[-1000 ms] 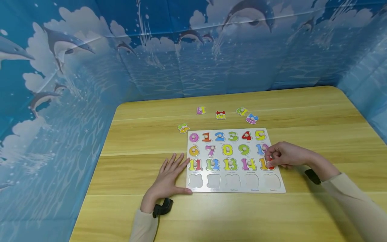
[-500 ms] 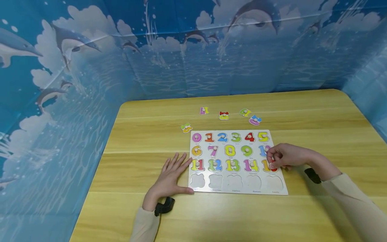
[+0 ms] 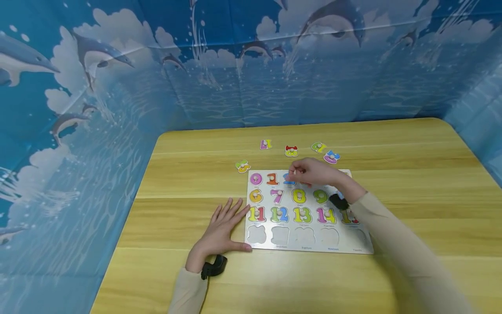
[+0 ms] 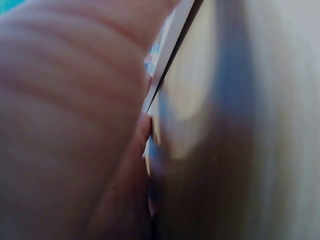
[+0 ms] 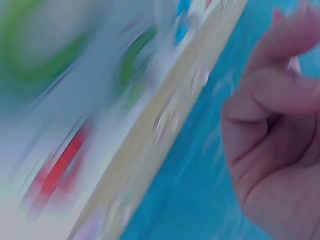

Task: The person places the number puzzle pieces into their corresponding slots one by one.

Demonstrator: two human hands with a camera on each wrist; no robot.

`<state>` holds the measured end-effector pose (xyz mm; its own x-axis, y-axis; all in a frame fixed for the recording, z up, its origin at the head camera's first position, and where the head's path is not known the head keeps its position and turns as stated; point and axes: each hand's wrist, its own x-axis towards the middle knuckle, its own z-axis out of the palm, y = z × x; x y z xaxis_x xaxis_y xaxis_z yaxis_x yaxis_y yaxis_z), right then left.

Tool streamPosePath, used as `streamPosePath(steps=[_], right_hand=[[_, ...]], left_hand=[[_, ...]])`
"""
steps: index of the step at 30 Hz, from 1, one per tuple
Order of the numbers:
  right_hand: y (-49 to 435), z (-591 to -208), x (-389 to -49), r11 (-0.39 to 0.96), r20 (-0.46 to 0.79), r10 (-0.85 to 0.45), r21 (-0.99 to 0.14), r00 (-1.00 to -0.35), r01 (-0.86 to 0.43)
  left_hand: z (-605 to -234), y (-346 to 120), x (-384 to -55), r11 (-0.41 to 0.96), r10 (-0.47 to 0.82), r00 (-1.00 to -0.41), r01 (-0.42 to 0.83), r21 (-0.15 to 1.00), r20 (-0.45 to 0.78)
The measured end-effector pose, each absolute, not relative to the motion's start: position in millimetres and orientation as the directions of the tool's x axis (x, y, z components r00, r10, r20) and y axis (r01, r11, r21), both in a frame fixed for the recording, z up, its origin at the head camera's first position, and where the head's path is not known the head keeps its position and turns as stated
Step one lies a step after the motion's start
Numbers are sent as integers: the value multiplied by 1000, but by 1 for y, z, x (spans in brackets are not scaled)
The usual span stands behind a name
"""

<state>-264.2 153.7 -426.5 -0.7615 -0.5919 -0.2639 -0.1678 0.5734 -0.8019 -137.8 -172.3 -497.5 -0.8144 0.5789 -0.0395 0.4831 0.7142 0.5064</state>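
Note:
A white number puzzle board [image 3: 272, 250] lies on the table, with knobbed number pieces in its upper three rows and bare recesses in the bottom row. My left hand [image 3: 217, 233] rests spread on the table, fingertips and thumb touching the board's left edge. Over the top row hovers my right hand [image 3: 311, 171], its fingers loosely curled and no piece seen in them. It partly covers the blue 2 [image 3: 288, 179] and hides pieces to its right. The number 15 piece [image 3: 349, 216] shows partly beside the right forearm. Both wrist views are blurred; curled fingers [image 5: 280, 100] appear in the right one.
Behind the board lie loose number pieces: a green-and-orange one [image 3: 242, 166], a 17 [image 3: 266, 144], an 18 [image 3: 291, 151], a green-and-yellow one [image 3: 318, 147] and a blue-and-purple one [image 3: 331, 157]. A dolphin-print cloth [image 3: 259, 87] hangs behind the wooden table [image 3: 176, 174].
My right hand has let go of the 15 piece at the board's right side and moved up and left over the top row. The left hand stays against the board's edge.

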Motion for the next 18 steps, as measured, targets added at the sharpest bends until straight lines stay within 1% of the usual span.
streamPosePath(steps=[5,8,13,18], right_hand=[[87,-433,-293,559,-256,-594,-813,-762,-163],[55,-437,-306,603,-267,-560,-780,-784,-165],[24,-443,-322,738,-317,-430,-663,-845,-127],[6,-451,-331,842,-346,-318,-530,-883,-95]], left_hand=[[-497,-173,-138,717,577,-815,474,511,-54],[-496,-173,-138,711,579,-815,483,511,-36],[-497,-172,-139,699,589,-808,501,510,-14],[-497,-173,-139,701,588,-808,498,511,-20]])
